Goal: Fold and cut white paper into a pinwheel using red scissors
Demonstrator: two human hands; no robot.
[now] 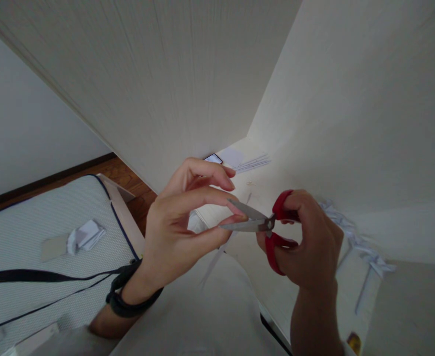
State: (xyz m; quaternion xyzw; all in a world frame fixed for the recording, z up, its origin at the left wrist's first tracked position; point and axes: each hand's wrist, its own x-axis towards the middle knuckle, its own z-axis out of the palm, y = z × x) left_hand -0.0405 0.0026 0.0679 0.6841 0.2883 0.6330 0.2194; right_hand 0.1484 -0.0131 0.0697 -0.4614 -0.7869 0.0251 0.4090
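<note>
Scissors [256, 222] in right hand [306, 242], blades (parted) touching left hand [180, 222]

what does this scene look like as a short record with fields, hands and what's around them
right hand: grips the red handles of the scissors, blades slightly open
left hand: fingertips at the blade tips; whether paper is pinched there cannot be told
left wrist: dark band
surface: white desk with paper strips
far corner: paper sheets
left side: mattress bearing crumpled paper
</note>
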